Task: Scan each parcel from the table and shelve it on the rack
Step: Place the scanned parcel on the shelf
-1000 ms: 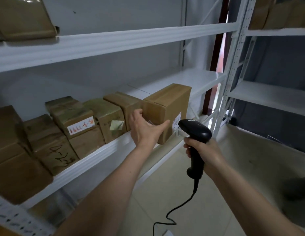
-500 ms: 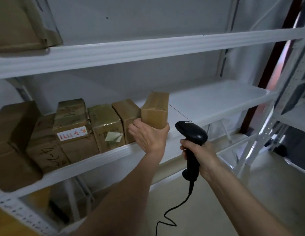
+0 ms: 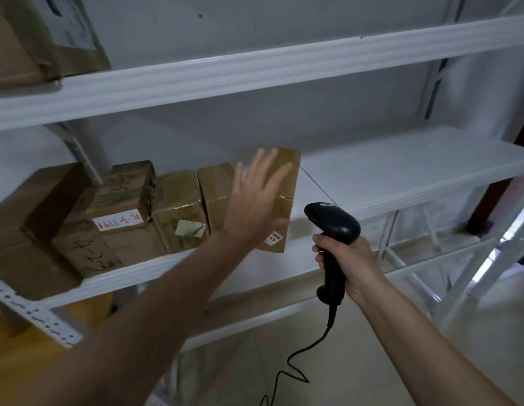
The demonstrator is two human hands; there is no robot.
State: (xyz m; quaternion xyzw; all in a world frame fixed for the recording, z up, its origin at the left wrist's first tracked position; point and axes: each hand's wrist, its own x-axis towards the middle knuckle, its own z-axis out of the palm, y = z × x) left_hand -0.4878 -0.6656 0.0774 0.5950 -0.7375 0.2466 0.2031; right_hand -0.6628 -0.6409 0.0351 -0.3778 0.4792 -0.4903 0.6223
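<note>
A brown cardboard parcel [image 3: 285,197] with a small white label stands on the white middle shelf [image 3: 401,168], at the right end of a row of parcels. My left hand [image 3: 254,200] is spread flat in front of it with fingers apart, and whether it touches the box is unclear because of blur. My right hand [image 3: 348,259] grips a black corded barcode scanner [image 3: 332,227] just right of the parcel, below the shelf's front edge.
Several brown parcels [image 3: 178,209] fill the left part of the middle shelf. A large taped box [image 3: 41,39] sits on the upper shelf [image 3: 254,71]. The right part of the middle shelf is bare. Another rack's upright [image 3: 489,259] stands at the right.
My left hand let go of the parcel and opened flat in front of it. The parcel now stands further back on the shelf. The scanner hand barely moved.
</note>
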